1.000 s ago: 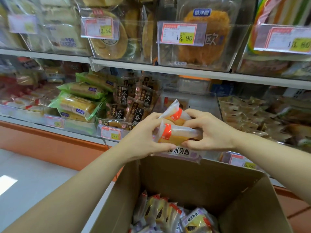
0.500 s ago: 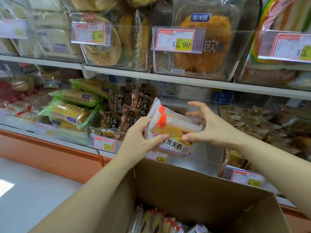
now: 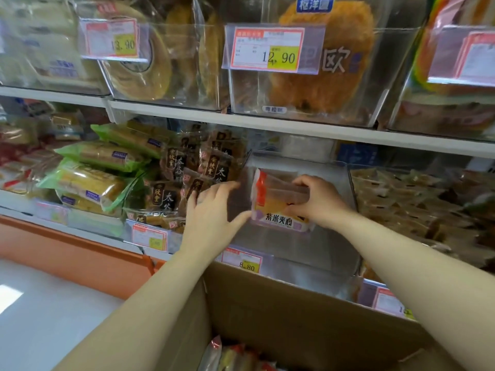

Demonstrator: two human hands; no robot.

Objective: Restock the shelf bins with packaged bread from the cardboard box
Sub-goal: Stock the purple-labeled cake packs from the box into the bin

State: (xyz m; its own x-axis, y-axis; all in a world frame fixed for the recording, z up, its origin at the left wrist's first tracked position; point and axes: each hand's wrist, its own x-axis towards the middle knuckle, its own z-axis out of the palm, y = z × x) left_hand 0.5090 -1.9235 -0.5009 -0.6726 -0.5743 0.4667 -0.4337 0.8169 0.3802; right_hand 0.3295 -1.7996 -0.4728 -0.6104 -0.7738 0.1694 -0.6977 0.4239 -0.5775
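1. One stack of bread packets [image 3: 278, 203] is in play. Two orange-red ends show, but I cannot tell the full count.
2. The right hand [image 3: 320, 202] grips the stack from its right side, fingers curled over the top and thumb underneath.
3. The left hand [image 3: 214, 212] lies flat, fingers straight and close together. Its thumb tip is at the stack's lower left corner; I cannot tell if it touches.
4. The stack sits inside the clear bin [image 3: 316, 266], toward its left wall. Bare floor lies before it and to its right.
5. One price tag [image 3: 242, 261] hangs on the bin's front edge, and brown packets [image 3: 192, 178] crowd the space left of the bin.
6. One cardboard box [image 3: 294, 317] stands below the bin's front.
7. Half a second ago both hands held the stack in front of the bin. Now it is inside and the left hand has let go.
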